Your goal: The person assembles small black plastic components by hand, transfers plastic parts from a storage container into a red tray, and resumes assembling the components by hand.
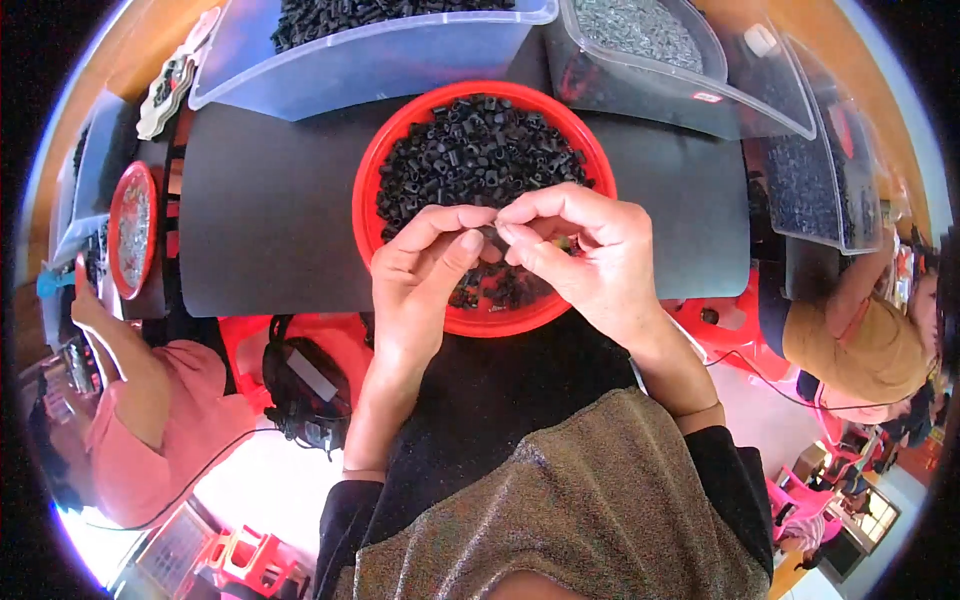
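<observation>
Both my hands meet over the near half of a round red basin [364, 215] heaped with small black plastic parts [480, 145]. Thumb and forefinger of my left hand [415, 270] are pinched together. Opposite it, my right hand [590, 250] makes the same kind of pinch, and the fingertips nearly touch. Whatever lies between them is tiny and mostly covered by the fingers, so I cannot make it out. Under my hands, the near part of the basin holds a thinner layer of dark bits.
The basin stands on a dark table [270, 210]. Behind it are a clear bin [370, 60] of black parts and another bin [650, 90] with a tub of clear pieces [640, 35]. Co-workers sit at left [165, 410] and right [860, 340]. A black bag [305, 385] rests on a red stool at left.
</observation>
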Action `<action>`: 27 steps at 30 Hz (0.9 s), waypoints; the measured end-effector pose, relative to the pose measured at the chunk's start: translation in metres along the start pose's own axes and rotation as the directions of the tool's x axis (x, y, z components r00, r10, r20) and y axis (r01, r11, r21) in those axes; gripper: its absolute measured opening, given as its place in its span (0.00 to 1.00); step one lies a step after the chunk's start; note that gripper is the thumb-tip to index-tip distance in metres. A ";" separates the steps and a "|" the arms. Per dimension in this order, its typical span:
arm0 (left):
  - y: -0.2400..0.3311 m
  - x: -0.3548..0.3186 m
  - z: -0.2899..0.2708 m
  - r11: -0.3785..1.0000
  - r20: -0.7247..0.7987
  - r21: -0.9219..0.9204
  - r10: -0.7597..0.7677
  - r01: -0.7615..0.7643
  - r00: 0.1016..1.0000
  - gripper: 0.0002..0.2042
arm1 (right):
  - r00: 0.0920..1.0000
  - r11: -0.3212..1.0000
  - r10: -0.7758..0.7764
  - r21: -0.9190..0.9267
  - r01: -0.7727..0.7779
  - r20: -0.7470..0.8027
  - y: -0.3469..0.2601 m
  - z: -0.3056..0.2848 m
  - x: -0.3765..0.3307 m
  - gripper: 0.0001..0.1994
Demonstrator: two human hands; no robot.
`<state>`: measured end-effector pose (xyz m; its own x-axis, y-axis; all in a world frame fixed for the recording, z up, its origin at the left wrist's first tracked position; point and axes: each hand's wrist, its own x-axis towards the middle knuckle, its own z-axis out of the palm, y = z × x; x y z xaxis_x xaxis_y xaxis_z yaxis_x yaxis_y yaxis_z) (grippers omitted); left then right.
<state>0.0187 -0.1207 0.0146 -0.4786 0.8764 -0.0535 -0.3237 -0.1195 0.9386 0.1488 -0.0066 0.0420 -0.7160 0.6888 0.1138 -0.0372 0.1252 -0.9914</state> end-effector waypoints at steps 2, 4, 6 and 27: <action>-0.001 0.002 -0.001 0.998 0.015 0.049 0.043 -0.043 0.999 0.10 | 0.992 0.982 -0.119 -0.140 0.123 0.034 0.003 0.003 0.001 0.07; -0.003 0.003 -0.001 0.994 0.014 0.090 0.058 -0.059 0.998 0.11 | 0.972 0.948 -0.235 -0.221 0.231 0.007 0.005 0.008 0.002 0.07; -0.004 0.004 -0.001 0.997 0.007 0.044 0.057 -0.057 0.998 0.11 | 0.951 0.921 -0.308 -0.248 0.299 0.003 0.006 0.010 0.003 0.08; -0.001 0.002 -0.005 0.986 -0.017 -0.167 0.003 -0.006 1.000 0.10 | 0.999 0.992 -0.036 0.119 0.035 0.001 0.010 0.014 -0.003 0.13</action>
<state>0.0138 -0.1208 0.0118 -0.4938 0.8678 -0.0561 -0.4525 -0.2013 0.8688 0.1410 -0.0178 0.0306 -0.7145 0.6835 0.1491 -0.1455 0.0632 -0.9873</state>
